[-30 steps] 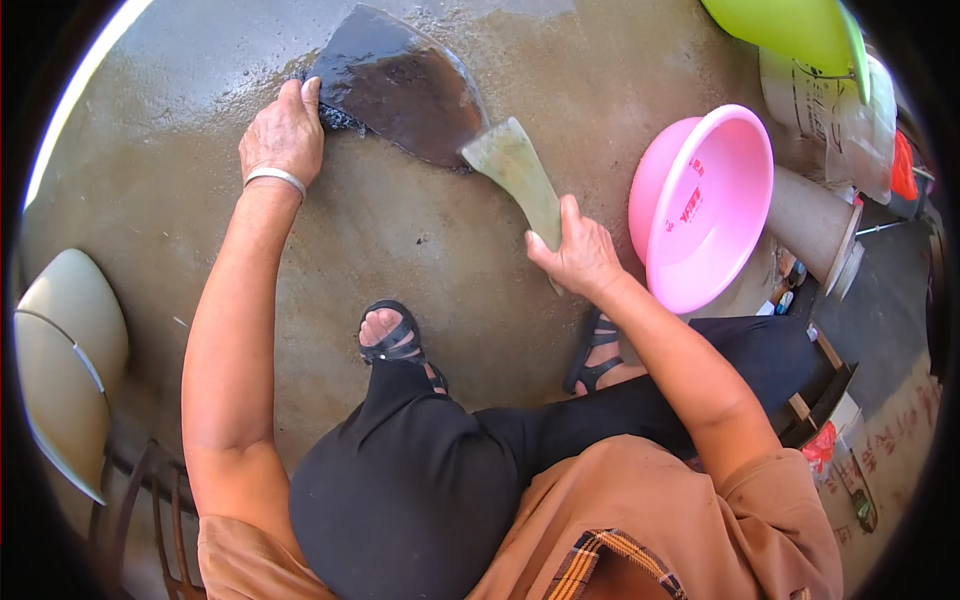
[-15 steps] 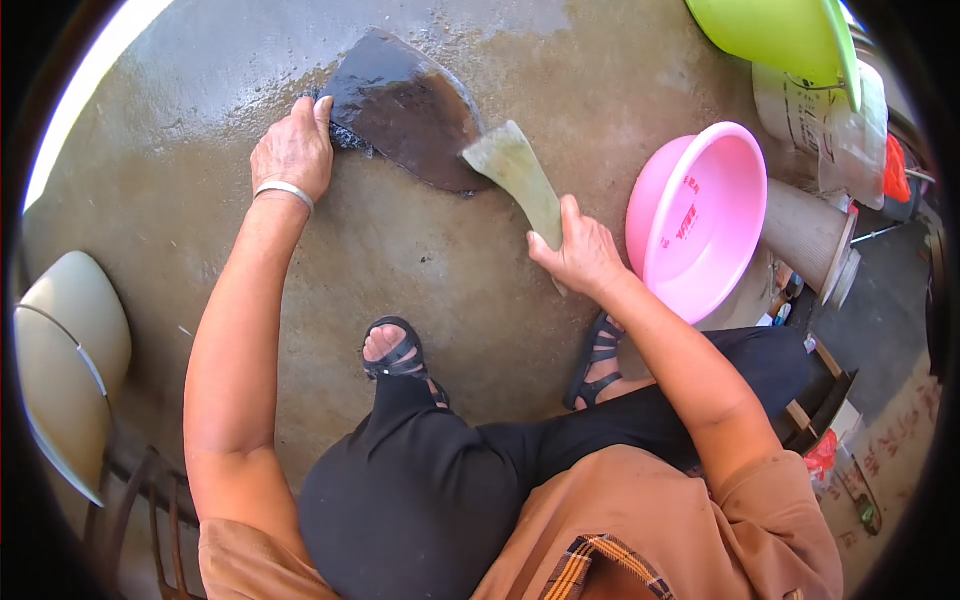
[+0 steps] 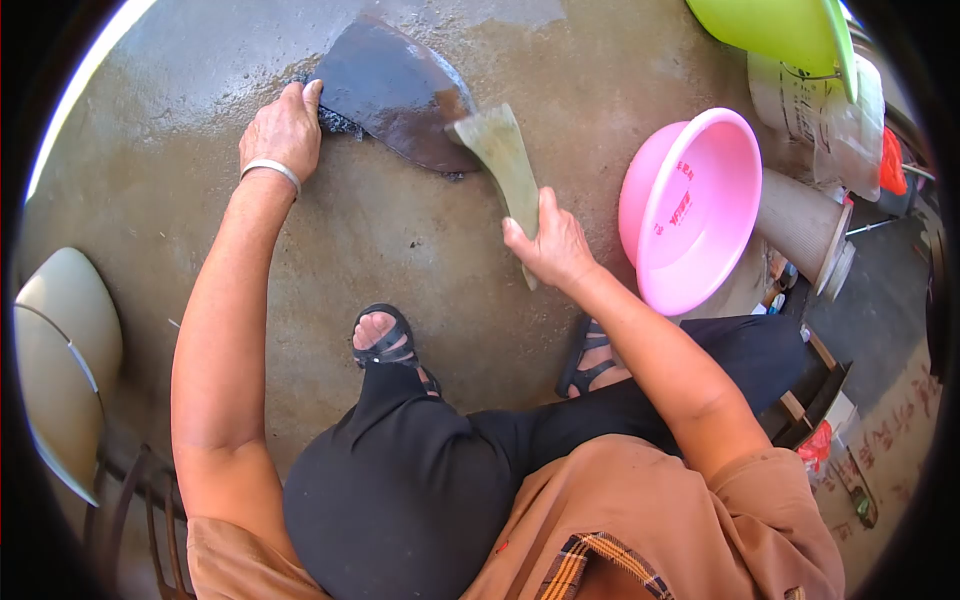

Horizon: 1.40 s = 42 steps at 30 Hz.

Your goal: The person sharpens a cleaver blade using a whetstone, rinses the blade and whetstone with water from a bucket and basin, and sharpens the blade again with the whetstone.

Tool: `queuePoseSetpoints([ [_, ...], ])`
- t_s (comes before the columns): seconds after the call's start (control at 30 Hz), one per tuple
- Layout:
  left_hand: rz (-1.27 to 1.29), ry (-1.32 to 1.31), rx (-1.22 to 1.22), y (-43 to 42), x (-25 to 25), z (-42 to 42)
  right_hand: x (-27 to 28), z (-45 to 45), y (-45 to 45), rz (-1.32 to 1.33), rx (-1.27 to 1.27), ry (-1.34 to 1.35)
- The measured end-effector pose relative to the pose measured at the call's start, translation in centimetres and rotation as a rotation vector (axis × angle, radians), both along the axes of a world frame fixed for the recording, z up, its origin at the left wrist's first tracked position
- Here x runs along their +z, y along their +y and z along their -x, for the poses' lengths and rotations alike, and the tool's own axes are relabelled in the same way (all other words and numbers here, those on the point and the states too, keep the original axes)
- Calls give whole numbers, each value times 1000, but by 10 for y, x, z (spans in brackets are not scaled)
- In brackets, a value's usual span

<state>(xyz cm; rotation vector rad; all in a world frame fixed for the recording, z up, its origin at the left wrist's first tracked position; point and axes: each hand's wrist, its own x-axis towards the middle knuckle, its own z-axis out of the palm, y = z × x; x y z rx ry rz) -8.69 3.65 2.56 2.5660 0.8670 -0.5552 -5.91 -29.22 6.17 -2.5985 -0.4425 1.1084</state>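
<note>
A dark, wet, flat sheet (image 3: 390, 90) with a curved outline lies on the wet concrete floor (image 3: 330, 240) at the top. My left hand (image 3: 282, 130) grips its left corner between thumb and fingers, beside a rough black edge or clump (image 3: 340, 122). My right hand (image 3: 555, 243) is closed round the lower part of a pale greenish, flat scraper-like tool (image 3: 505, 160). The tool's broad end rests at or just over the sheet's lower right edge; whether it touches cannot be made out. A pink basin (image 3: 700, 212) stands tilted to the right of my right hand.
At the upper right are a green basin (image 3: 790, 30), a white bucket (image 3: 815, 110) and a grey cylinder (image 3: 800, 225). A beige rounded container (image 3: 70, 350) and a dark chair frame (image 3: 150, 510) are at the left. My sandalled feet (image 3: 385, 338) are on the floor below the sheet.
My right hand and the tool have shifted slightly left. Shine now covers more of the sheet's surface. My left hand still grips the same corner, while the whole view has moved a little.
</note>
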Motion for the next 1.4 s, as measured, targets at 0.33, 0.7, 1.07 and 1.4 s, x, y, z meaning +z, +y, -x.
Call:
queuePoseSetpoints([
  [0.33,3,-26,-18,1,-3,1,5,13,-29,9,12,33],
  [0.7,-14,-7,-39,1,-2,1,6,-4,-22,24,81,14],
  [1.07,-4,-10,-74,3,4,-2,7,-36,-8,61,172,19],
  [1.4,-19,-32,-86,4,1,1,-4,-88,81,-33,264,-133],
])
